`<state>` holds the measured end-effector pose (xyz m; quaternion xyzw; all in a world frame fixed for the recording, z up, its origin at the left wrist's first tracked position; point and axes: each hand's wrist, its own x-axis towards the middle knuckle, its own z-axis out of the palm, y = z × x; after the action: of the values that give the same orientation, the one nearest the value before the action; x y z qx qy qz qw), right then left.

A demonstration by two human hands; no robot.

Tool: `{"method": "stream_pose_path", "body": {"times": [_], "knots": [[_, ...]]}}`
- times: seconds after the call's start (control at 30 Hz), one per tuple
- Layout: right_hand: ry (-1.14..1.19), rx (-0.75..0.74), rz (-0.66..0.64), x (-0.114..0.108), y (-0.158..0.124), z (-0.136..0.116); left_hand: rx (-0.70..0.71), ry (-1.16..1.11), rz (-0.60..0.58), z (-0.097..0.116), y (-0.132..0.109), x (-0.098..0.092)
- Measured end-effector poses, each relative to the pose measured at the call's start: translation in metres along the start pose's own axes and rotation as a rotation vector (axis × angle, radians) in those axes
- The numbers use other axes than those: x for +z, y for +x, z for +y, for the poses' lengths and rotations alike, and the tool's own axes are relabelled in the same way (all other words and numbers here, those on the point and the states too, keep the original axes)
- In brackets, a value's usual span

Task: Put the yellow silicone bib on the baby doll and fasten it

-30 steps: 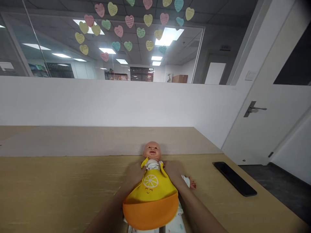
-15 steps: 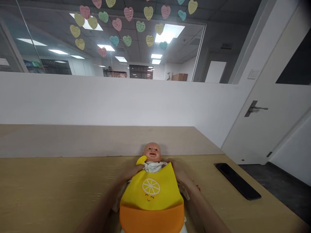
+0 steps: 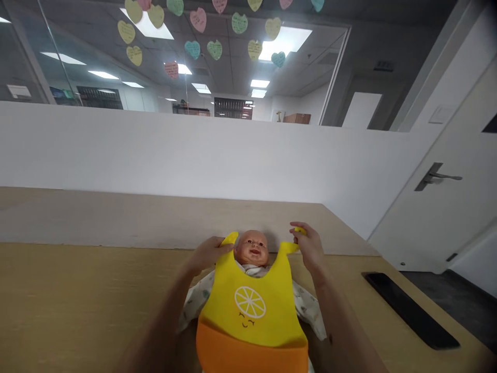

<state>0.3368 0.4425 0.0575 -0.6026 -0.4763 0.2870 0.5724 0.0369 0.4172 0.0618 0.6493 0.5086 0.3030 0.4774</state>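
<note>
A baby doll (image 3: 252, 249) lies face up on the wooden table, in white patterned clothes. Over its chest is a yellow bib (image 3: 267, 290) with a white citrus slice, a smiling face and an orange pocket at the bottom. My left hand (image 3: 212, 252) pinches the bib's neck strap beside the doll's head. The other strap is in my right hand (image 3: 308, 243), raised to the right of the head, with the strap's end showing between the fingers. Neither strap passes around the doll's neck where it can be seen.
A black phone-like slab (image 3: 411, 310) lies on the table (image 3: 97, 300) near its right edge. Behind the table stands a white wall (image 3: 174, 155) with a window above, bearing heart-shaped notes. A door (image 3: 435, 217) is at the right.
My right hand has moved up and right, drawing its strap out from beside the doll's neck. My left hand has risen with the other strap. The doll's head and sleeves show more, and the view has shifted.
</note>
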Motion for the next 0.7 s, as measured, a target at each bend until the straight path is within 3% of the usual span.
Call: {"method": "stream_pose_path", "body": {"times": [0.1,0.2,0.37,0.57,0.63,0.7], "knots": [[-0.036,0.000,0.071,0.002,0.004,0.008,-0.012,-0.049,0.042,-0.007,0.003,0.005],[-0.364,-0.014,0.020,-0.001,0.002,0.007,-0.050,-0.037,0.073,-0.016,0.008,0.010],[-0.720,-0.029,-0.343,-0.006,-0.012,-0.010,-0.176,-0.063,0.036,-0.024,0.005,0.007],[-0.674,0.231,-0.827,-0.004,-0.031,-0.014,-0.195,-0.104,-0.068,-0.026,-0.005,-0.004],[-0.673,0.222,-0.917,-0.003,-0.033,-0.011,-0.184,-0.114,-0.073,-0.026,-0.005,-0.005],[-0.644,0.189,-0.928,-0.002,-0.034,-0.009,-0.176,-0.114,-0.062,-0.026,-0.005,-0.004]]}}
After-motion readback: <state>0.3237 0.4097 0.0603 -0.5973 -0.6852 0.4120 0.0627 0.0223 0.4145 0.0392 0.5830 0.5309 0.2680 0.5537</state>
